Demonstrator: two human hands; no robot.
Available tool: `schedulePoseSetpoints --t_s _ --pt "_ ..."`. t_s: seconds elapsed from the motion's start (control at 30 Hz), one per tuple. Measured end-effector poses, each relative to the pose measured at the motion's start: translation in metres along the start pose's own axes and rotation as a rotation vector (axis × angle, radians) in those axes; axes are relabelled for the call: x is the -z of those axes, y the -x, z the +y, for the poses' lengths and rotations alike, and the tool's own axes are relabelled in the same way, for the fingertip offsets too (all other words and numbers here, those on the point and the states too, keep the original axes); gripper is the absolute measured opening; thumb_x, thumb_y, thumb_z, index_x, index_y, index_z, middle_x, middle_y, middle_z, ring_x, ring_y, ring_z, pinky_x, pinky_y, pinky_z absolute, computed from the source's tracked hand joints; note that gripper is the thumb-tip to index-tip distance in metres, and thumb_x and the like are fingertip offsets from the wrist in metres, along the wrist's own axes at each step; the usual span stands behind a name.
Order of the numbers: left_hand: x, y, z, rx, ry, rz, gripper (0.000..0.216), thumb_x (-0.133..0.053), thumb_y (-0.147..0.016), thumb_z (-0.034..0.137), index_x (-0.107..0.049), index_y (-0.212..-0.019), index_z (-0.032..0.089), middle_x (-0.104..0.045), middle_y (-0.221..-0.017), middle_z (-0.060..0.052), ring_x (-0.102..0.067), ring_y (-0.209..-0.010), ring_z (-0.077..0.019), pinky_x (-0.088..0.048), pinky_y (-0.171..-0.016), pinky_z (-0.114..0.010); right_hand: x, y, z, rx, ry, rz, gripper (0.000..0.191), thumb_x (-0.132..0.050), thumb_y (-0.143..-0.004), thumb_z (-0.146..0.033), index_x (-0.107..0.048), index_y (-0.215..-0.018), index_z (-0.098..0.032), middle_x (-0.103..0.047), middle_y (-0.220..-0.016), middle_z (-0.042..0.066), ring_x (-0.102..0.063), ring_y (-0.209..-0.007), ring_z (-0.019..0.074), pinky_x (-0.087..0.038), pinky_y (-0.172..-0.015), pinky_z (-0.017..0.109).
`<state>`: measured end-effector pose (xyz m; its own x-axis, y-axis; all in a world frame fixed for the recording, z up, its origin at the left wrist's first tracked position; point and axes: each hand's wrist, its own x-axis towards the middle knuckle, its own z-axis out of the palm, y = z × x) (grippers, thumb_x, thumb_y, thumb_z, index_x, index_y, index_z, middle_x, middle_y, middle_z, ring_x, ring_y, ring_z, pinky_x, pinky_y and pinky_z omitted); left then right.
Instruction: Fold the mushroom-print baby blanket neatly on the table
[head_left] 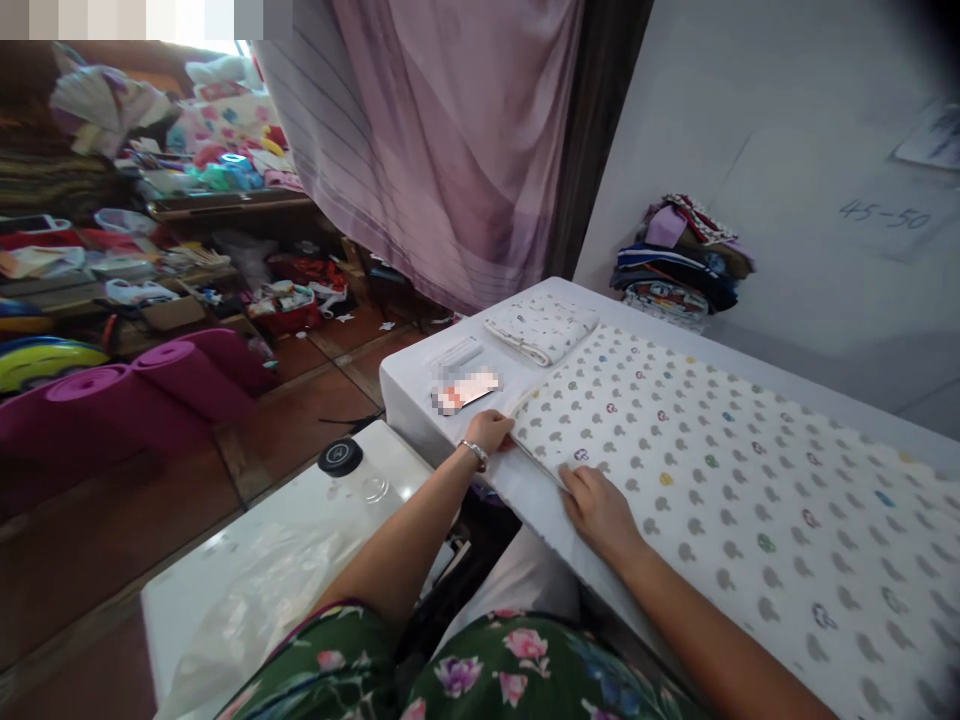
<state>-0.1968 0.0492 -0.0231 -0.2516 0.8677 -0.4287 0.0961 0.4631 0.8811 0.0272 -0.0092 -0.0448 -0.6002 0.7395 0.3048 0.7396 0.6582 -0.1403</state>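
A long white cloth [675, 450] with a repeating grey motif and a few coloured outlines lies flat along the table. My left hand [491, 432], with a bracelet at the wrist, pinches its near left corner. Along the front edge of the same cloth my right hand [598, 508] is closed, the thumb hidden, fingertips curled at the border. Beyond the left hand lies a smaller folded patterned cloth [541, 328]. A flat object, blurred out in part [472, 388], rests on the table just past my left hand.
A white-covered table [420, 385] carries the cloths. To its left stands a low white table [217, 570] with a black round lid [340, 457] and clear plastic sheeting [262, 580]. A pink curtain [465, 130] hangs behind; folded clothes [675, 260] are stacked by the wall. Rolled pink mats [172, 375] lie left.
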Motion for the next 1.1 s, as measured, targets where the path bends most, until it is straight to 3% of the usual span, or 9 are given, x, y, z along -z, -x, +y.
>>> schedulePoseSetpoints --t_s 0.17,0.33,0.5,0.6,0.93,1.1 --pt "-0.001 0.002 0.004 0.026 0.028 -0.013 0.009 -0.055 -0.076 0.019 -0.051 -0.07 0.016 -0.058 -0.05 0.001 -0.062 -0.053 -0.0135 -0.052 -0.056 -0.024 0.007 0.012 0.009 0.009 -0.005 0.053 0.029 -0.04 -0.088 -0.016 -0.06 -0.109 -0.017 -0.058 -0.089 0.008 -0.053 -0.083 0.0183 -0.045 -0.073 0.029" --pt "0.002 0.0 0.004 0.036 0.042 -0.02 0.007 -0.057 -0.075 0.02 -0.053 -0.073 0.015 -0.059 -0.052 -0.001 -0.063 -0.055 -0.0141 -0.052 -0.058 -0.024 0.006 0.012 0.003 0.054 0.012 0.056 0.038 -0.04 -0.085 -0.009 -0.057 -0.117 -0.02 -0.059 -0.095 0.008 -0.052 -0.086 0.0177 -0.045 -0.075 0.029" --pt "0.001 0.002 0.007 0.052 0.035 -0.012 0.008 -0.059 -0.075 0.02 -0.054 -0.077 0.014 -0.057 -0.049 0.0 -0.061 -0.053 -0.014 -0.052 -0.057 -0.024 0.004 0.019 0.001 0.075 0.038 0.081 0.042 -0.04 -0.083 -0.006 -0.054 -0.12 -0.022 -0.054 -0.115 0.009 -0.051 -0.095 0.0189 -0.044 -0.08 0.031" --pt "0.0 0.007 0.01 0.056 0.024 -0.008 0.008 -0.059 -0.075 0.021 -0.054 -0.075 0.015 -0.056 -0.049 0.0 -0.06 -0.052 -0.0136 -0.052 -0.057 -0.024 0.006 0.018 0.005 0.081 0.08 0.093 0.034 -0.04 -0.084 -0.008 -0.061 -0.108 -0.021 -0.051 -0.122 0.009 -0.049 -0.099 0.0202 -0.043 -0.08 0.032" --pt "-0.001 0.013 0.016 0.062 0.019 -0.009 0.008 -0.058 -0.076 0.02 -0.053 -0.072 0.016 -0.055 -0.05 0.002 -0.062 -0.056 -0.0144 -0.052 -0.061 -0.025 0.007 0.014 0.009 0.067 0.06 0.102 0.029 -0.042 -0.086 -0.01 -0.06 -0.106 -0.017 -0.057 -0.105 0.009 -0.049 -0.091 0.019 -0.041 -0.077 0.031" --pt "-0.001 0.011 0.015 0.059 0.035 -0.024 0.007 -0.058 -0.076 0.019 -0.053 -0.074 0.014 -0.057 -0.05 0.0 -0.062 -0.054 -0.0149 -0.053 -0.06 -0.026 0.006 0.012 0.01 0.053 0.102 0.047 0.021 -0.042 -0.087 -0.013 -0.062 -0.092 -0.017 -0.057 -0.104 0.01 -0.048 -0.089 0.0197 -0.041 -0.076 0.032"
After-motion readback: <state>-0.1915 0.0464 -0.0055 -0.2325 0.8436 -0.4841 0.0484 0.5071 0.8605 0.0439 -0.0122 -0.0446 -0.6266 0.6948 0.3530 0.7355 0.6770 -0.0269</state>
